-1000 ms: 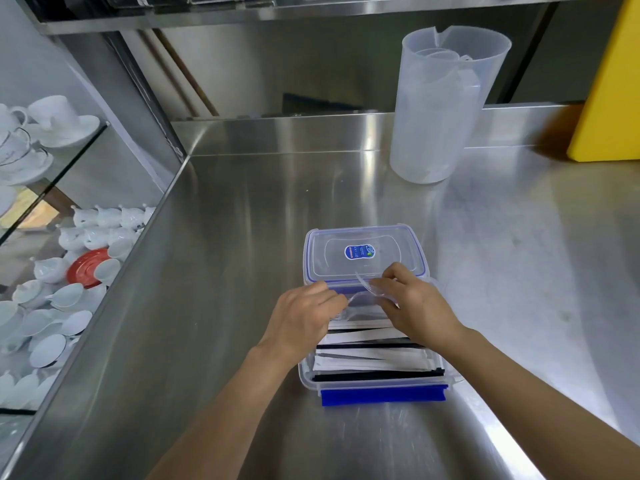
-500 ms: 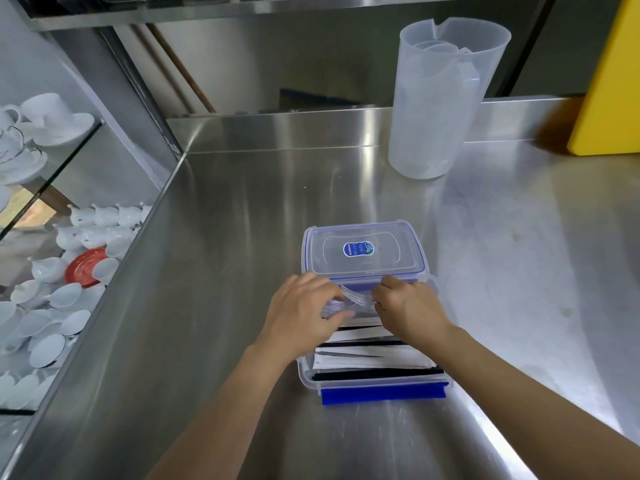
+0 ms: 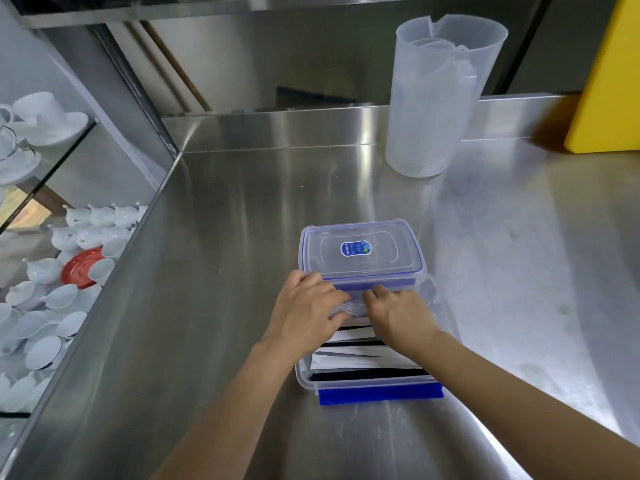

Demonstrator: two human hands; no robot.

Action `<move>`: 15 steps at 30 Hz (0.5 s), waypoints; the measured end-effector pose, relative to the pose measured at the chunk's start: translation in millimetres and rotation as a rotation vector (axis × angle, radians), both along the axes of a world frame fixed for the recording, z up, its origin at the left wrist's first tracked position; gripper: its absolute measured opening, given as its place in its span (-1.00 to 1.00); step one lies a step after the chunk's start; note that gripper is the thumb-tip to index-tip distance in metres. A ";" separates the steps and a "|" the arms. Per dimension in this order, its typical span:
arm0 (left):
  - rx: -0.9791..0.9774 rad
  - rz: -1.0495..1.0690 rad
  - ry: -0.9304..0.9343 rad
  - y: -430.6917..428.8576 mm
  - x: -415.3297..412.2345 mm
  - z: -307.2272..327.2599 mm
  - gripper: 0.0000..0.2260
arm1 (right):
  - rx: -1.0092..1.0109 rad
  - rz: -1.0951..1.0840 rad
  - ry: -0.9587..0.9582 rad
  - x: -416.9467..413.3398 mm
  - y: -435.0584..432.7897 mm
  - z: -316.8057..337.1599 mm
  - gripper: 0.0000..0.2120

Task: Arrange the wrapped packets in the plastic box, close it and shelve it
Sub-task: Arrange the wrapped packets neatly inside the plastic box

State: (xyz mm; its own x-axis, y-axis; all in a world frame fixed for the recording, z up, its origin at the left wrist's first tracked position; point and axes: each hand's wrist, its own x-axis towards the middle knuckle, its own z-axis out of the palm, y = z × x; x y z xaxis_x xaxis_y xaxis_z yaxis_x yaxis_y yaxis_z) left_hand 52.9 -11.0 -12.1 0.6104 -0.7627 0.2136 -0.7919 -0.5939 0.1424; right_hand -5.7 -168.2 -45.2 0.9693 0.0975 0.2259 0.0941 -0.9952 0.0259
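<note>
A clear plastic box [image 3: 304, 378] sits on the steel counter [image 3: 221, 271], open, with a blue strip [image 3: 381, 397] along its near edge. Black and white wrapped packets [image 3: 363, 362] lie in rows inside it. Its clear lid [image 3: 360, 251], blue-rimmed with a blue sticker, lies flat just behind the box. My left hand [image 3: 304, 313] and my right hand [image 3: 398, 317] meet over the far end of the box. Both have fingers curled onto a crinkly clear wrapped packet [image 3: 349, 308]. The hands hide that end of the box.
A tall translucent jug [image 3: 436, 98] stands at the back right, and a yellow board [image 3: 609, 81] leans at the far right. Left of the counter edge, glass shelves hold several white cups [image 3: 52, 306] and a red saucer [image 3: 81, 268]. A steel shelf [image 3: 242, 8] runs overhead.
Both hands have moved down and closer together over the far end of the box. The clear packet that was raised between the fingers is now pressed lower, against the other packets.
</note>
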 end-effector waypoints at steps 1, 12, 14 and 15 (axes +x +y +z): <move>-0.010 0.005 0.014 0.2 -0.1 -0.5 -0.87 | -0.001 -0.004 -0.002 0.7 -0.2 0.8 -0.64; -0.051 0.046 0.045 1.5 0.4 -7.1 -0.85 | 0.125 -0.013 -0.023 2.6 -1.5 -1.1 -0.64; -0.047 0.046 0.016 1.7 -0.1 -6.9 -0.87 | 0.113 0.005 -0.038 1.8 -1.6 -2.2 -0.66; -0.041 0.039 0.000 1.7 -1.1 -5.7 -0.89 | 0.096 0.013 -0.040 1.5 -1.9 -3.5 -0.66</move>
